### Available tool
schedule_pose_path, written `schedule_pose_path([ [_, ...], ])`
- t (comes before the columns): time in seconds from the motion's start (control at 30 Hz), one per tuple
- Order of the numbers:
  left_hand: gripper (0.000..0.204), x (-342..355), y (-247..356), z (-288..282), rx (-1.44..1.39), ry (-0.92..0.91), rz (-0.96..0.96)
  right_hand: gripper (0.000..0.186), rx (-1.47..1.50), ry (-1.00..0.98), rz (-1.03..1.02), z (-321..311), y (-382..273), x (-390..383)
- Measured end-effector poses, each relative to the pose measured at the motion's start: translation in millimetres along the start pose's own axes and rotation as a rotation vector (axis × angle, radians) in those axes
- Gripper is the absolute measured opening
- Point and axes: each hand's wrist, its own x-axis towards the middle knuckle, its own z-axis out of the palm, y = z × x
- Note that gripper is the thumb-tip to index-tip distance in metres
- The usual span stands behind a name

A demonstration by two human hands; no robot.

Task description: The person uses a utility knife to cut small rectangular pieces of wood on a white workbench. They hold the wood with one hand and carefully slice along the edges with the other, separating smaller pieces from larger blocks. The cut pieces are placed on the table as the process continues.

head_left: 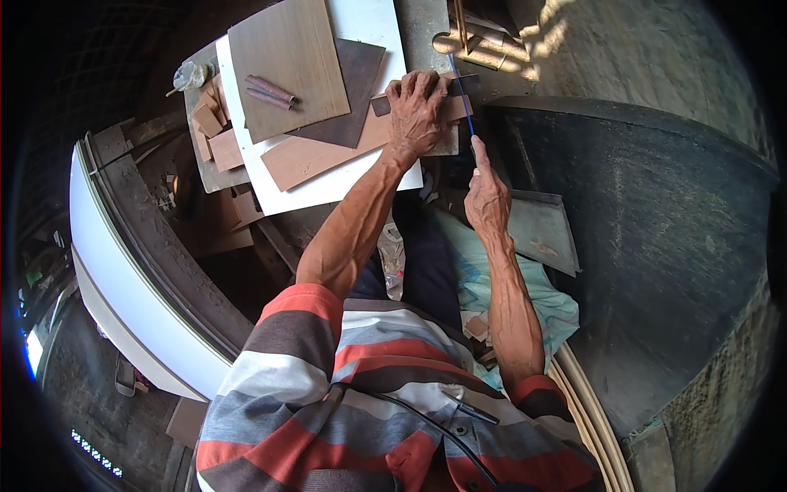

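Note:
My left hand (418, 113) presses down with bent fingers on a narrow dark strip (381, 106) and the reddish wooden board (320, 157) beneath it. Just past the fingers, a thin blue hacksaw blade (467, 113) crosses the strip near its right end. Gripped around the blade's near end is my right hand (487, 201), its index finger stretched forward along the blade. Any handle is hidden inside that hand. Under the board lies a white panel (311, 197).
A brown square board (295, 57) and a darker one (361, 70) lie on the panel, with rolled sandpaper (270, 93) on top. Small wood blocks (207, 120) and a jar (190, 76) sit at left. A large dark panel (639, 221) stands at right.

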Motion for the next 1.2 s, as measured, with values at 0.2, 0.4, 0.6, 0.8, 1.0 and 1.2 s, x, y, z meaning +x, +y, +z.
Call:
schedule_pose_path([
  [0.2, 0.046, 1, 1, -1, -0.039, 0.006, -0.007, 0.064, 0.02, 0.03, -0.019, 6, 3, 4],
  [0.4, 0.044, 1, 0, -2, -0.062, 0.017, -0.019, 0.062, 0.035, 0.029, -0.042, 4, 4, 4],
  [0.6, 0.04, 1, -1, -1, -0.071, 0.018, 0.004, 0.065, 0.017, -0.063, 0.056, 3, -7, 24],
  [0.8, 0.04, 2, -1, -2, -0.062, -0.002, 0.008, 0.064, 0.023, 0.008, -0.031, 6, 10, 3],
  [1.0, 0.04, 3, -2, -2, -0.061, 0.001, 0.019, 0.063, 0.039, -0.05, 0.033, 7, -6, 22],
  [1.2, 0.042, 2, -1, -4, -0.077, -0.03, 0.025, 0.063, 0.056, -0.004, -0.016, 13, 1, 18],
])
